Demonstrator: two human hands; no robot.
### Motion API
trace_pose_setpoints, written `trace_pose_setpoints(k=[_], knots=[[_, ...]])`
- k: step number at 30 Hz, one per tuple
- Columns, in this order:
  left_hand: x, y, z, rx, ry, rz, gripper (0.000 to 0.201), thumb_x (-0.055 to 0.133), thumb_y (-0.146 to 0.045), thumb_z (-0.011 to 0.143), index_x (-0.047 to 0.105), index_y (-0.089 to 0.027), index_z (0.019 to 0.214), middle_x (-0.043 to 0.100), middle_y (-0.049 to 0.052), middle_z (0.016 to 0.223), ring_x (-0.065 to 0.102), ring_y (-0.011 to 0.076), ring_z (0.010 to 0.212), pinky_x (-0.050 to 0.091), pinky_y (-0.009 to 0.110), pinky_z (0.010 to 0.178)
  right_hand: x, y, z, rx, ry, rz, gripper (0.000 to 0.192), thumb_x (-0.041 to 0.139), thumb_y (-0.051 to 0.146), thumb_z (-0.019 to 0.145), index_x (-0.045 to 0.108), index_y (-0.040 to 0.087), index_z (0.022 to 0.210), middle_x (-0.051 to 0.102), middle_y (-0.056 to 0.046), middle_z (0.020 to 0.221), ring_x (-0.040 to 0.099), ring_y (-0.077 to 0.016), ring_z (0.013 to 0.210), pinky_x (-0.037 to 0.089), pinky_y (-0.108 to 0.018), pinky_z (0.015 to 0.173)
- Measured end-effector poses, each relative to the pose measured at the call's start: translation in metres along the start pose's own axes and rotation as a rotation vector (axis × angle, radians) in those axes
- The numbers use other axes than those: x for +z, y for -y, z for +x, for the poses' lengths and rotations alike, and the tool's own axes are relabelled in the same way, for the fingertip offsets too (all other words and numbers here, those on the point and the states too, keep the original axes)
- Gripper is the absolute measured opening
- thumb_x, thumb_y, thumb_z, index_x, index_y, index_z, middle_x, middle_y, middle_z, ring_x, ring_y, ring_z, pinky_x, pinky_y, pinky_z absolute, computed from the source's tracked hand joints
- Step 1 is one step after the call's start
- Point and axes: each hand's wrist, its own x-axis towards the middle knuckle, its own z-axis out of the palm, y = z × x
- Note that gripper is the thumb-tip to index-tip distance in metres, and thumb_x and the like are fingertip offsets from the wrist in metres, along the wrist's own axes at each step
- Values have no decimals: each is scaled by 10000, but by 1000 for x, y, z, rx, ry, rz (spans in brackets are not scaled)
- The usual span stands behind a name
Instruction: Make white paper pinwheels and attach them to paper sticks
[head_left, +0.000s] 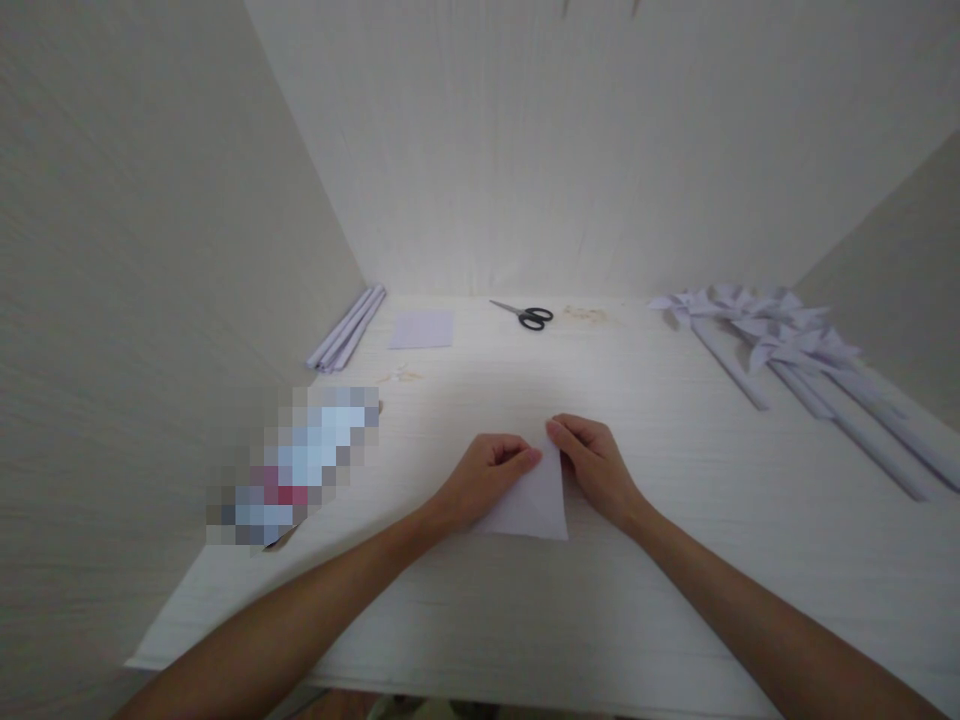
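A sheet of pale paper (pixel 538 505) is held between my two hands above the middle of the white table. My left hand (pixel 491 475) pinches it from the left, thumb on top and fingers curled beneath. At the upper right corner of the paper, my right hand (pixel 592 460) grips the edge between thumb and fingers. The paper's lower edge and lower right corner show; its left part is hidden behind my left hand. Whether it is folded I cannot tell.
Black-handled scissors (pixel 534 318) and a flat paper square (pixel 422 329) lie near the back wall. Rolled paper sticks (pixel 347 330) sit at the back left, and several paper pinwheels (pixel 795 340) at the right. A blurred-out object (pixel 300 465) lies left. Walls enclose three sides.
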Motion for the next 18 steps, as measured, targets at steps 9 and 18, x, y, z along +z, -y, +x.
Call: trace_pose_setpoints(k=[9,18], knots=[[1,2,2,7,-6,20,297,473,-409,718,473,-147,579,395,-49,513,329,58,451,244,197,419,1,2,-2,-23,-26,3,343,427,364,788,350,183,506,305,63,457,289,-70,428,222,-210,397],[3,2,0,12,-79,106,336,468,-429,715,441,-148,534,374,-46,493,324,65,453,227,207,420,2,-1,0,23,-9,88,352,465,395,753,363,177,496,292,66,440,278,-58,404,214,-200,370]])
